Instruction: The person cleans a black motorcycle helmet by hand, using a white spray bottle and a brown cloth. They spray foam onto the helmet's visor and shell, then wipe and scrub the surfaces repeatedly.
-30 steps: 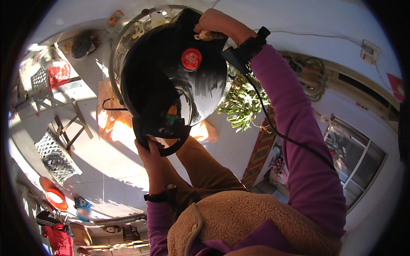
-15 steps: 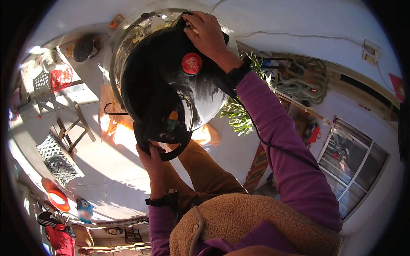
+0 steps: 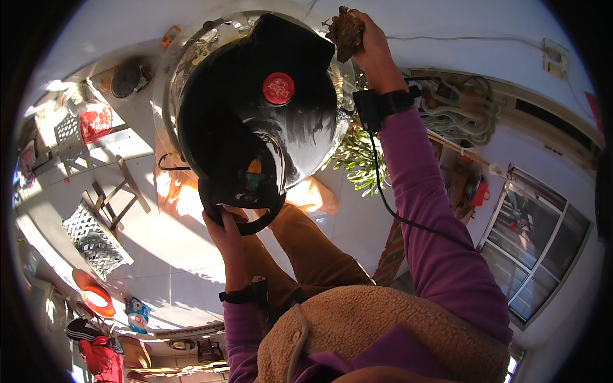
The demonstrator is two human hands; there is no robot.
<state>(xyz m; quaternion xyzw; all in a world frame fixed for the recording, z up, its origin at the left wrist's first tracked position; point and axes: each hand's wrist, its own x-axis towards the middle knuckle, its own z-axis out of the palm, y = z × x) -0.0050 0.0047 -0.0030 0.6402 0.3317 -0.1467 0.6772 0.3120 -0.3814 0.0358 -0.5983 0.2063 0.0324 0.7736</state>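
Note:
My left hand (image 3: 225, 233) is wrapped round the loop handle of a big black plastic vessel (image 3: 223, 96). The vessel has a pointed lip at its far end, a round red label, and a wet, shiny patch near its curved opening. Past the vessel's far right side, my right hand (image 3: 375, 54) is closed on a brown crumpled clump (image 3: 348, 35), maybe dry leaves; its exact kind is unclear. Beneath the vessel is a wide, round, clear-walled container (image 3: 167, 115), largely hidden, with yellowish bits showing along its rim.
Green plant leaves (image 3: 357, 163) stand right of the vessel. A coiled hose (image 3: 460, 115) lies by the right wall, near a window (image 3: 533, 236). On the left are a low woven stool (image 3: 96, 236), an orange-red basin (image 3: 97, 300) and a dark round pot (image 3: 128, 78).
My right hand has left the vessel's far lip and moved right, with the brown clump now showing in it. My left hand stays on the handle.

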